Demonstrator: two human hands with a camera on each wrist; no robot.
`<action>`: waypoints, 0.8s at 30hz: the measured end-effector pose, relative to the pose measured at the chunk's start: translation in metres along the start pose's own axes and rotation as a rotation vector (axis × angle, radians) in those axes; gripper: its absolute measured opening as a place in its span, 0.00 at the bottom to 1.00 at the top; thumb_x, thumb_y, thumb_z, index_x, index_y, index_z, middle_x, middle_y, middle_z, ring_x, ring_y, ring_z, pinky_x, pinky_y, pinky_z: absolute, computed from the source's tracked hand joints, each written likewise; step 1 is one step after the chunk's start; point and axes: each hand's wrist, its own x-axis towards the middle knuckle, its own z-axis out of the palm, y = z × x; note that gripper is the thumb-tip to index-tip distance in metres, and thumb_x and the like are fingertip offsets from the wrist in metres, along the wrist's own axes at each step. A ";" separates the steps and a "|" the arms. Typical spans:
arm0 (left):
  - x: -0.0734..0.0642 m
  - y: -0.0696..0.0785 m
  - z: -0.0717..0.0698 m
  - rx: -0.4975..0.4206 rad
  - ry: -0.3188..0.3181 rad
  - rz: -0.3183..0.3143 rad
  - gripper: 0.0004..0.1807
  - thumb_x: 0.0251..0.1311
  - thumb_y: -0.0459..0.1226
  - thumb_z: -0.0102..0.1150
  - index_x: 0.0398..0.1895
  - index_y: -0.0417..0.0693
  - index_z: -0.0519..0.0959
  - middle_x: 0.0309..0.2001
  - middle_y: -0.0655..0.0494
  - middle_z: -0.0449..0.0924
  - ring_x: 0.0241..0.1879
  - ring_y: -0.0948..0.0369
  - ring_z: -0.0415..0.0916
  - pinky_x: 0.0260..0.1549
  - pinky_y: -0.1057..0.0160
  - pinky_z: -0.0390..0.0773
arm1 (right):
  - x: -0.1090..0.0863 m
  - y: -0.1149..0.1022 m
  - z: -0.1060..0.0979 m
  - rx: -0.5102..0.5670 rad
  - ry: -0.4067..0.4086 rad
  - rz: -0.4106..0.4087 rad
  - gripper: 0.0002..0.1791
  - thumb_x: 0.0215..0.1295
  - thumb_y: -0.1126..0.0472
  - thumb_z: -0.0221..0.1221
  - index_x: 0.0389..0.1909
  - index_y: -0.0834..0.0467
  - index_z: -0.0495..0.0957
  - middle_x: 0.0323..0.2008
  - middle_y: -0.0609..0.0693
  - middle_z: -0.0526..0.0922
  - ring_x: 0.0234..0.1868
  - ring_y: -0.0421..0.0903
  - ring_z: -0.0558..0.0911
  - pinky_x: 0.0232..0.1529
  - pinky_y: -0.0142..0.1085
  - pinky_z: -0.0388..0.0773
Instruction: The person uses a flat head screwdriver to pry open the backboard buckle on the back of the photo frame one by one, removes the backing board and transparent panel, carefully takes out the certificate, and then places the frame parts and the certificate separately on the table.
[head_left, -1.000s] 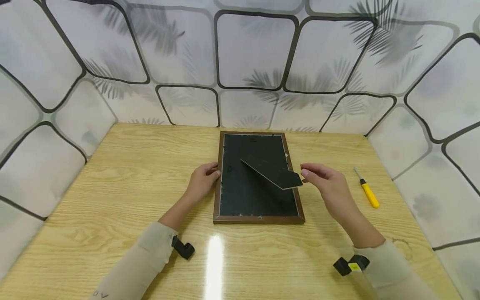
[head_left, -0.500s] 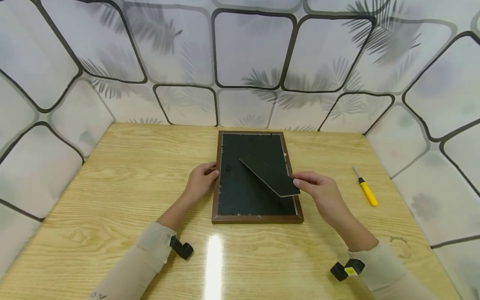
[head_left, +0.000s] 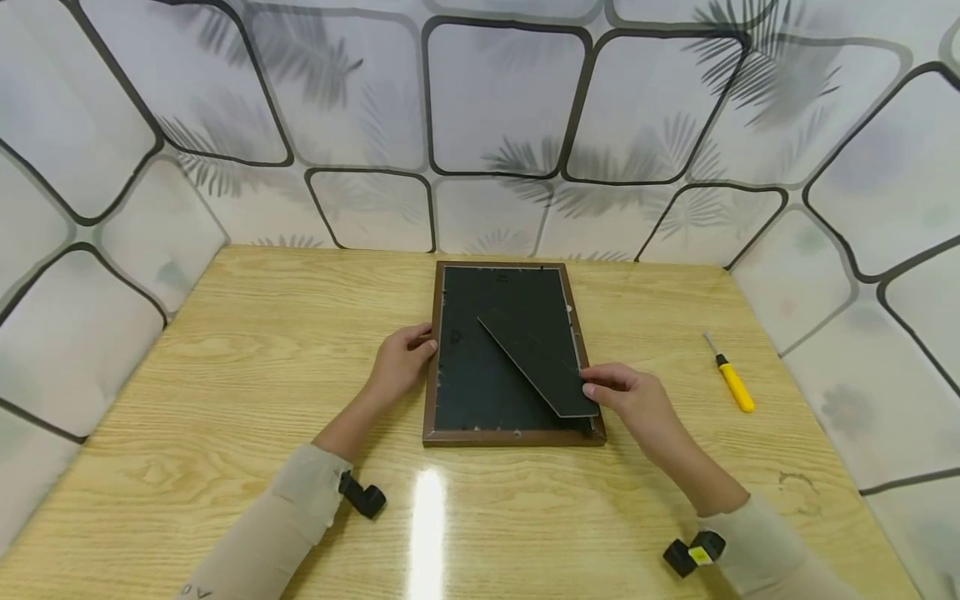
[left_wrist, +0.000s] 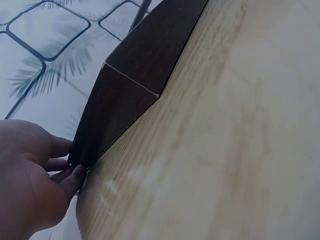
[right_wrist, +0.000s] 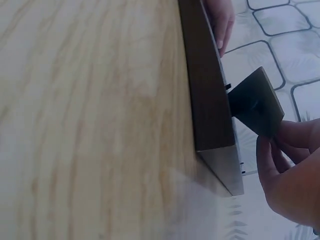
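Observation:
A brown-edged picture frame (head_left: pixel 431 404) lies face down on the wooden table, its black backing (head_left: pixel 468 392) facing up. From that backing an easel stand leg (head_left: pixel 542 367) slants up, its wide end raised close over the frame's lower right corner. My right hand (head_left: pixel 630 407) pinches the leg's right edge between thumb and fingers; in the right wrist view the leg (right_wrist: pixel 260 102) stands out from the backing. At the frame's left side my left hand (head_left: pixel 399 362) grips the edge. Its thumb and fingertips meet at the dark side (left_wrist: pixel 107 115) in the left wrist view.
A screwdriver (head_left: pixel 735 385) with a yellow handle lies to the right of the right hand. Behind the table and at both sides stand patterned walls (head_left: pixel 502 100). Light reflects off the tabletop (head_left: pixel 247 400) in front of the frame.
My right hand has reached the stand leg, pinched its edge and moved toward me and down with it. The leg's wide end is lower over the backing. My left hand stays at the frame.

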 end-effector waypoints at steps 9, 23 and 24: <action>0.000 0.000 0.000 0.007 0.003 -0.007 0.23 0.74 0.34 0.52 0.70 0.37 0.71 0.64 0.39 0.75 0.64 0.46 0.74 0.63 0.48 0.74 | 0.002 0.012 0.003 -0.094 -0.010 -0.070 0.18 0.70 0.59 0.63 0.58 0.58 0.81 0.58 0.57 0.81 0.57 0.51 0.80 0.48 0.26 0.79; 0.000 -0.001 0.000 0.011 -0.003 -0.005 0.24 0.74 0.35 0.52 0.70 0.38 0.71 0.65 0.39 0.74 0.64 0.46 0.73 0.64 0.48 0.74 | 0.007 0.014 0.010 -0.350 0.024 -0.172 0.13 0.66 0.65 0.65 0.51 0.58 0.85 0.52 0.54 0.83 0.41 0.46 0.74 0.38 0.33 0.75; 0.000 -0.001 -0.001 0.012 -0.007 -0.003 0.24 0.74 0.35 0.52 0.70 0.38 0.70 0.65 0.39 0.74 0.65 0.46 0.73 0.64 0.48 0.74 | 0.007 0.014 0.010 -0.356 0.024 -0.179 0.13 0.66 0.65 0.65 0.51 0.59 0.85 0.51 0.54 0.83 0.41 0.47 0.74 0.37 0.33 0.74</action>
